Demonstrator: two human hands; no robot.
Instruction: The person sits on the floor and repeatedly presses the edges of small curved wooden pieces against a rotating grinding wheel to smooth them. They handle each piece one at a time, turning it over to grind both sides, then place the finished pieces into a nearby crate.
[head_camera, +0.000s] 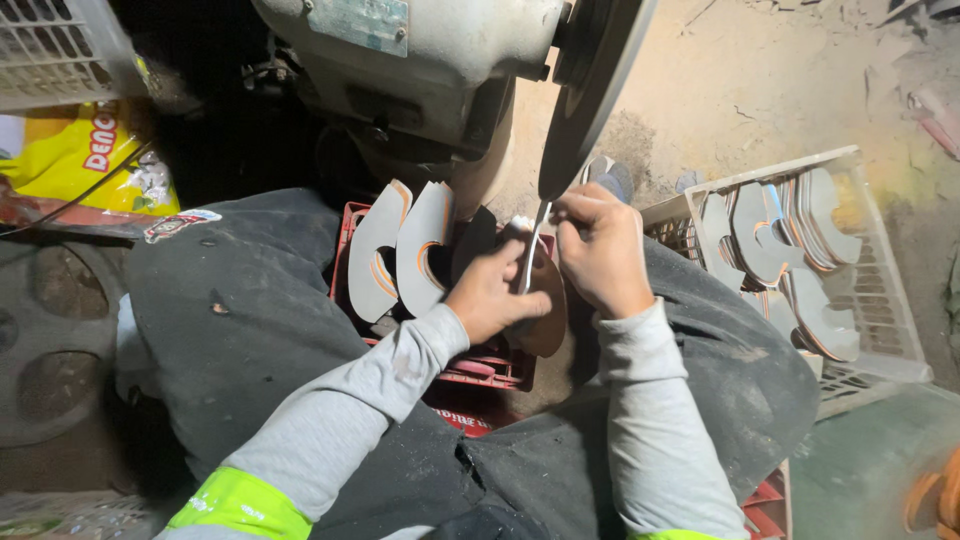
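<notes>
My left hand (492, 292) and my right hand (600, 250) both grip a thin curved metal plate (545, 300), seen almost edge-on. Its top edge meets the rim of a dark grinding wheel (590, 80) on a grey machine (430, 60) above. Just left of my hands, two similar curved metal pieces (400, 250) stand upright in a red crate (490, 370) between my knees. My grey sleeves reach in from the bottom of the view.
A white plastic crate (890, 300) at the right holds several more curved metal pieces (790, 240). A yellow bag (70, 150) and a white basket (50, 50) sit at the upper left. Dusty ground lies behind the machine. My dark trousers (230, 320) fill the middle.
</notes>
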